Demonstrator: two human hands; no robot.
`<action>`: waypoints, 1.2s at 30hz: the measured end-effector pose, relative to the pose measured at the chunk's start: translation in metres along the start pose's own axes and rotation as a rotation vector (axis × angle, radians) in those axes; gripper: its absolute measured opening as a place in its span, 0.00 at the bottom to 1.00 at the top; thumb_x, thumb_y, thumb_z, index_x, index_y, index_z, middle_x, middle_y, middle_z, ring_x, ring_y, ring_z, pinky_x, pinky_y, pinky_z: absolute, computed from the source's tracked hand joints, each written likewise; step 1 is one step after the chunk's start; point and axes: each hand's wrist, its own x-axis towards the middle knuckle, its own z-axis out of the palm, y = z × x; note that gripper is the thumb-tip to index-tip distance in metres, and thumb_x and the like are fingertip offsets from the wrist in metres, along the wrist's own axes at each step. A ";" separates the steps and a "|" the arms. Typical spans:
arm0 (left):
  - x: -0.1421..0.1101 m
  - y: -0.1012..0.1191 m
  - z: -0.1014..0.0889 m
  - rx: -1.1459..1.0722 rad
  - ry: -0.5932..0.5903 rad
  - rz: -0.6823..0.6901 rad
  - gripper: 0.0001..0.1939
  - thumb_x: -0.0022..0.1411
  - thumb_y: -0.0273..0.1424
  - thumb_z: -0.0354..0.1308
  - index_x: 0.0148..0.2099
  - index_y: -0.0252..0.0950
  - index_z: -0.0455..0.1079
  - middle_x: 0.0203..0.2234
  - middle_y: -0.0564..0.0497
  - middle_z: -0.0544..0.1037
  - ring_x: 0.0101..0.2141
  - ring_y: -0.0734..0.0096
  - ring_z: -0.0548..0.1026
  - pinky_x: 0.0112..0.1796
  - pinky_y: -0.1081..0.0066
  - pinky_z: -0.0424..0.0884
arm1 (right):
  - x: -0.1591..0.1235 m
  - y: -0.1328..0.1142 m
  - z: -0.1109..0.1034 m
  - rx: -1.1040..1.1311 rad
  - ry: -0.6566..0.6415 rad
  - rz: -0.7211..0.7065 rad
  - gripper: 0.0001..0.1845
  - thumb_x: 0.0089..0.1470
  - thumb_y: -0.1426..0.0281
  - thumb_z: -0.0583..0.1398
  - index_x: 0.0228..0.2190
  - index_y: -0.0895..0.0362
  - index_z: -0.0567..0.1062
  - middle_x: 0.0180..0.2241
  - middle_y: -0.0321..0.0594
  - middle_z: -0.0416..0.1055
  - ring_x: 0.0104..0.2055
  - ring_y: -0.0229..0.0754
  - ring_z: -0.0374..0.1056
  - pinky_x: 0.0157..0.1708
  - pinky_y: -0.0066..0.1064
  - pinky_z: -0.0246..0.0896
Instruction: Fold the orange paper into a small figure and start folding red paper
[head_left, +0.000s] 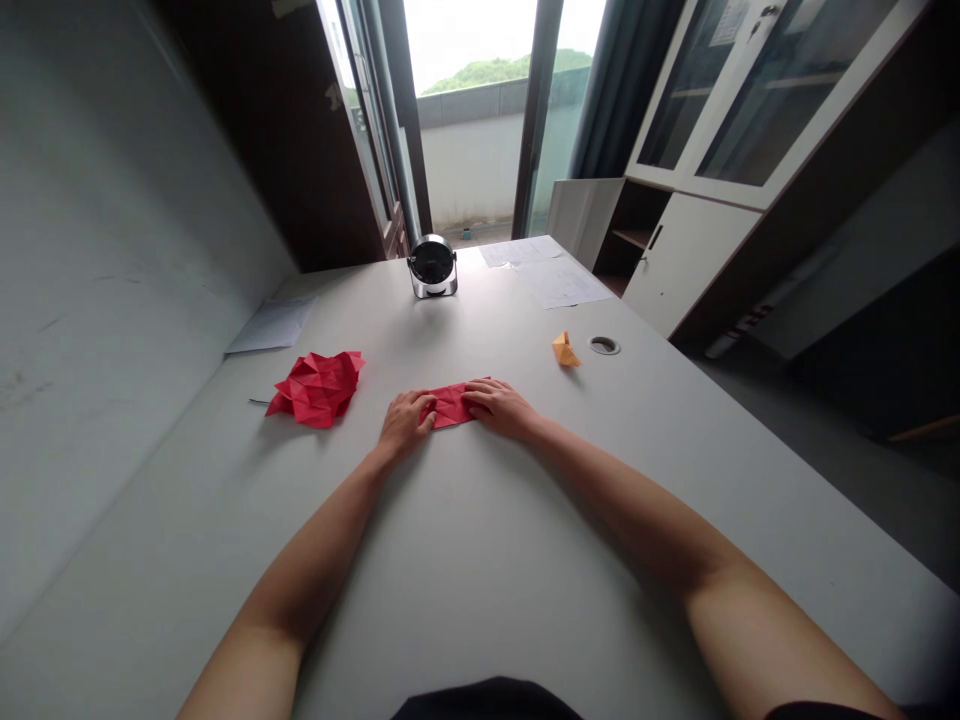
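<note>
A strip of folded red paper (452, 406) with crease lines lies on the white table in front of me. At its left end is my left hand (407, 418), thumb and fingers closed on the paper's edge. My right hand (501, 406) grips the other end, its fingers lying over the top and the thumb near the lower edge. Both ends of the strip are partly hidden under my fingers. Off to the left sits a larger creased red paper piece (319, 388), touched by neither hand. A small orange folded paper (565, 350) rests beyond my right hand.
A roll of tape (604, 345) lies beside the orange paper. At the back of the table (420, 560) stands a round black-and-silver device (433, 266). Printed sheets (559, 277) are at the back right, more papers (271, 325) by the left wall. Cabinets (690, 250) stand right.
</note>
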 end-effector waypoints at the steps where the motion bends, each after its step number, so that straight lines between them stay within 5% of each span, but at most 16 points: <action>1: 0.000 0.000 0.000 0.003 -0.004 -0.005 0.16 0.65 0.32 0.54 0.54 0.44 0.72 0.56 0.49 0.73 0.55 0.57 0.68 0.59 0.55 0.62 | 0.000 0.000 0.000 0.001 0.000 0.001 0.18 0.61 0.67 0.57 0.52 0.48 0.76 0.58 0.40 0.70 0.62 0.47 0.63 0.62 0.45 0.55; 36: 0.000 -0.001 0.000 0.018 -0.006 0.008 0.15 0.66 0.33 0.54 0.54 0.43 0.72 0.56 0.49 0.73 0.55 0.57 0.68 0.59 0.56 0.62 | 0.000 0.002 0.001 0.007 -0.001 -0.004 0.18 0.61 0.66 0.58 0.52 0.47 0.76 0.57 0.40 0.71 0.62 0.48 0.63 0.63 0.45 0.54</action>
